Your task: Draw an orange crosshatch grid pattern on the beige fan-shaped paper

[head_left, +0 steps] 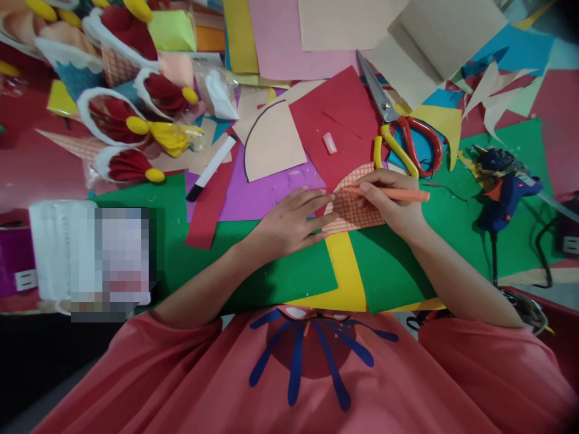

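My right hand (392, 202) is closed around an orange pen (407, 194), whose tip rests on a checked orange paper piece (350, 211). My left hand (294, 220) lies flat with fingers stretched out, pressing on the left edge of that checked piece. The piece lies on green paper (271, 271) and a yellow strip (348, 271). A red sheet (339, 132) with a small clear cap (330, 143) sits just beyond my hands.
Yellow-and-red-handled scissors (398, 129) lie behind my right hand. A blue glue gun (504, 187) stands at right with its cord. A black-tipped white marker (211, 169), a beige quarter-circle cutout (271, 141) and several finished paper crafts (131, 120) sit at left. Coloured sheets cover the table.
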`<state>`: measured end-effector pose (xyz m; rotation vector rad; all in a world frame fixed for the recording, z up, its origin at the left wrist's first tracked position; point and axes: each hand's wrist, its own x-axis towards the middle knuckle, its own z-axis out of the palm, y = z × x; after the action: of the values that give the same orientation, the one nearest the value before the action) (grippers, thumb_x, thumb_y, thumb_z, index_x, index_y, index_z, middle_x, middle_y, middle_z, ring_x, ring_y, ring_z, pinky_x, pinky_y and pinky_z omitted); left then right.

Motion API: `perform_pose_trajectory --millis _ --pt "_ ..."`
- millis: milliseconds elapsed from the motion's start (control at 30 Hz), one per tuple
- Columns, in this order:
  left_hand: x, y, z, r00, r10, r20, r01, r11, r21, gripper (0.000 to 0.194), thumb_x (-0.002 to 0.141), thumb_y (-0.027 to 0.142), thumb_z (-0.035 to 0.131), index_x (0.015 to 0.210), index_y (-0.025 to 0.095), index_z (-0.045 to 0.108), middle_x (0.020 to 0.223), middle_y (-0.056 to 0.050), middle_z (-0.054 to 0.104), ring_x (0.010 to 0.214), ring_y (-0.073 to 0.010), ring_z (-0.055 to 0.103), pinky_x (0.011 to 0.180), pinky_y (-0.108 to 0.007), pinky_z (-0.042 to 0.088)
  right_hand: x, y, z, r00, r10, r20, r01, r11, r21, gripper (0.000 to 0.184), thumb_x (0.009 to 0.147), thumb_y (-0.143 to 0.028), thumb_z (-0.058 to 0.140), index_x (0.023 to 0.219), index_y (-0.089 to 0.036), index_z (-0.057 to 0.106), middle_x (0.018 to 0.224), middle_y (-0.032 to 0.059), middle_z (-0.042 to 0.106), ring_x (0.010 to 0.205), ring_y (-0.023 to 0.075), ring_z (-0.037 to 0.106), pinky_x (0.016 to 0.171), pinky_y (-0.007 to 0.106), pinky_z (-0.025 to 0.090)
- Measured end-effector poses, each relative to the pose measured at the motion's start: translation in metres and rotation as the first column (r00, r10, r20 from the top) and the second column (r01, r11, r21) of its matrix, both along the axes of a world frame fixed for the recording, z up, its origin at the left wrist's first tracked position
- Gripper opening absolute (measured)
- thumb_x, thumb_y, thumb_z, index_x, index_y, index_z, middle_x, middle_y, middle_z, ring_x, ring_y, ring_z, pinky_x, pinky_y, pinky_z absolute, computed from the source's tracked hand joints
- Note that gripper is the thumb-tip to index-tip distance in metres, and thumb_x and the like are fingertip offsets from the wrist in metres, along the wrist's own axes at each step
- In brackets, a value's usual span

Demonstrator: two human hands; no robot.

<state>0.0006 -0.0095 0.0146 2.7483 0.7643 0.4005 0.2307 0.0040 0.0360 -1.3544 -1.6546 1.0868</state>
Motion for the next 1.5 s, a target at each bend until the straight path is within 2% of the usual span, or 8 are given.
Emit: perform_pose_trajectory --millis 133,367,767,1000,1233,1500 --pt "0.0003 -0.0001 0.0006 1.000 -0.008 -0.004 0.008 1.000 -0.018 0.031 0.094 0.034 0.050 0.122 0.022 0.056 0.132 -0.013 0.054 0.126 -0.0272 0.045 0.105 -0.050 0.038 -0.0014 0.0018 -0.0042 0.999 0.037 0.030 -0.037 0.999 0.011 0.018 0.084 -0.032 0.059 0.079 -0.019 0.068 0.078 0.0025 0.071 0.073 0.0143 0.066 0.068 0.027 0.052" --pt "0.0005 0.0006 0.0004 1.000 -0.009 -0.003 0.009 1.000 0.004 0.031 0.092 0.030 0.053 0.122 0.021 0.057 0.131 -0.013 0.054 0.123 -0.0283 0.047 0.104 -0.050 0.039 -0.0035 0.0037 -0.0036 0.996 0.063 0.065 -0.063 0.998 0.003 0.017 0.084 -0.031 0.059 0.082 -0.018 0.070 0.081 0.0034 0.072 0.071 0.0137 0.066 0.067 0.027 0.053" --pt "0.0011 0.0004 0.0000 1.000 0.009 0.000 -0.009 1.000 -0.006 0.029 0.094 0.031 0.048 0.121 0.023 0.058 0.130 -0.011 0.055 0.124 -0.0266 0.047 0.104 -0.049 0.039 -0.0024 0.0027 -0.0034 0.992 0.087 0.090 -0.086 0.996 -0.015 0.019 0.084 -0.030 0.058 0.075 -0.018 0.069 0.073 0.0026 0.072 0.066 0.0130 0.064 0.060 0.024 0.050" --pt "0.0011 0.0006 -0.0004 1.000 0.006 0.025 -0.006 1.000 0.005 0.030 0.095 0.031 0.048 0.121 0.022 0.059 0.128 -0.011 0.056 0.122 -0.0274 0.049 0.103 -0.050 0.040 -0.0032 0.0037 -0.0049 0.994 0.080 0.073 -0.081 0.997 0.017 0.017 0.084 -0.030 0.059 0.083 -0.018 0.070 0.083 0.0034 0.074 0.074 0.0140 0.067 0.068 0.026 0.052" --pt "0.0012 0.0002 -0.0004 1.000 0.012 0.027 -0.012 1.000 -0.025 0.030 0.094 0.030 0.048 0.121 0.023 0.058 0.130 -0.011 0.055 0.124 -0.0267 0.047 0.106 -0.049 0.038 -0.0013 0.0036 -0.0050 0.990 0.129 0.065 -0.127 0.992 -0.020 0.018 0.083 -0.027 0.058 0.075 -0.016 0.071 0.075 0.0028 0.073 0.066 0.0131 0.065 0.060 0.023 0.049" --pt "0.0010 0.0011 -0.0011 0.999 -0.001 0.041 0.002 1.000 -0.005 0.029 0.094 0.029 0.049 0.121 0.021 0.059 0.129 -0.012 0.056 0.123 -0.0276 0.048 0.103 -0.050 0.040 -0.0023 0.0035 -0.0043 0.989 0.112 0.093 -0.115 0.993 0.035 0.019 0.084 -0.027 0.057 0.077 -0.016 0.070 0.074 0.0024 0.072 0.066 0.0118 0.065 0.060 0.022 0.048"
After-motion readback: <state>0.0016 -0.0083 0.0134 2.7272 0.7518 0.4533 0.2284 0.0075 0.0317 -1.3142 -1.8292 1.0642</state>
